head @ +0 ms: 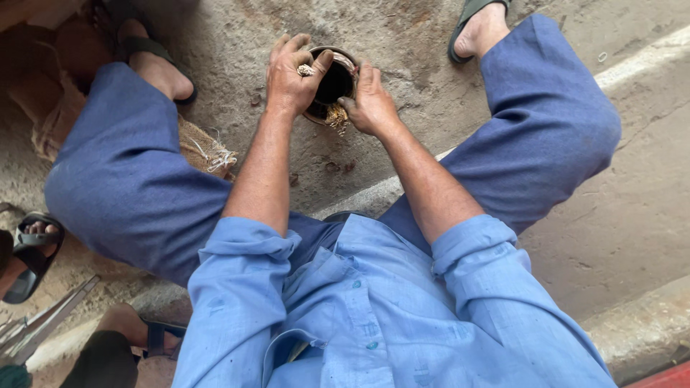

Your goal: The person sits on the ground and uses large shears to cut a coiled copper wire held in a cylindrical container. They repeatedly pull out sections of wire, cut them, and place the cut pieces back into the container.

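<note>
1. Hands first: our left hand (pixel 291 75) curls its fingers over the rim of a round metal ring (pixel 332 85) on the concrete floor (pixel 402 122).
2. Our right hand (pixel 370 104) pinches frayed wire strands (pixel 336 115) at its near edge.

Hidden, cropped and unresolved items, head view

The near rim of the round dark-bored part (pixel 332 85) is covered by the left hand (pixel 293 75) and right hand (pixel 371 103); its base and outer wall are not seen. Whether the pale strands (pixel 336 115) at its rim are wire or fibre cannot be resolved. The inside of the bore is lost in shadow. The sandalled foot (pixel 480 29) at top is cut by the frame edge. Another person's sandalled feet (pixel 29 248) and metal rods (pixel 43 320) at lower left are cropped. The sacking (pixel 205 151) is partly hidden under the left knee (pixel 122 179).
</note>
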